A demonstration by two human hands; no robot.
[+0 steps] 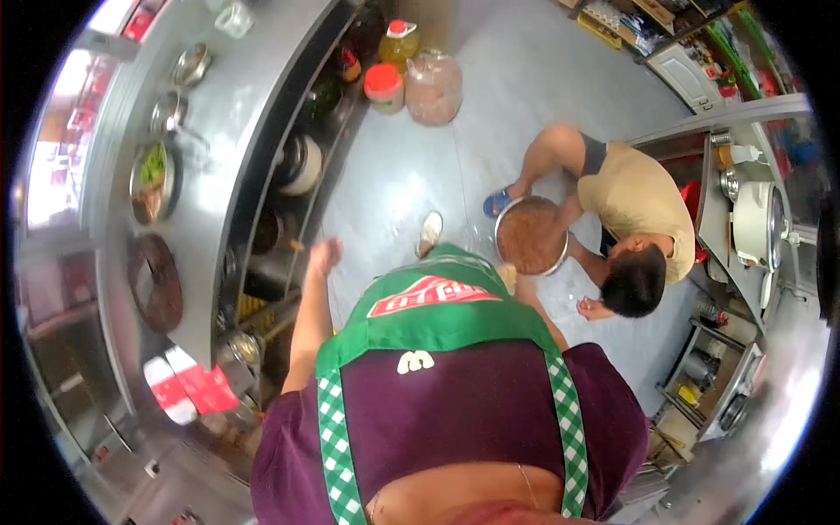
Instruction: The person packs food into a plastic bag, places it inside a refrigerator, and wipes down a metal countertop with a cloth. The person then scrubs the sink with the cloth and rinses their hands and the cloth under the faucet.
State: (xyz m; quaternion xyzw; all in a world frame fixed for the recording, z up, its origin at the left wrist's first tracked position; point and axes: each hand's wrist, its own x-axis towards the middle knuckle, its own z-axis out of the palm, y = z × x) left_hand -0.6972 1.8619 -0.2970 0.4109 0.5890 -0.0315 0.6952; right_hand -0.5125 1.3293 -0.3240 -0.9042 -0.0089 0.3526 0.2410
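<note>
My left hand (pixel 325 255) hangs in the air beside the counter's lower shelf, its fingers loosely apart and nothing visible in them. Beyond the edge of my green apron (pixel 437 302), my right hand (pixel 522 285) is mostly hidden. Something pale yellowish (pixel 507 276) shows at its fingers; I cannot make out what it is. Close to that hand, a large round metal basin (pixel 499 248) on the floor holds a brown mass (pixel 528 234). A crouching person (pixel 643 201) has one hand in the basin and the other (pixel 595 308) held out over the floor.
A steel counter (pixel 236 114) on the left carries pans, a dish with greens (pixel 152 168) and a red-and-white packet (pixel 191 385). On the floor ahead stand a red-lidded jar (pixel 384 87), an oil jug (pixel 400 44) and a filled plastic bag (pixel 434 89). A cooker (pixel 754 223) stands right.
</note>
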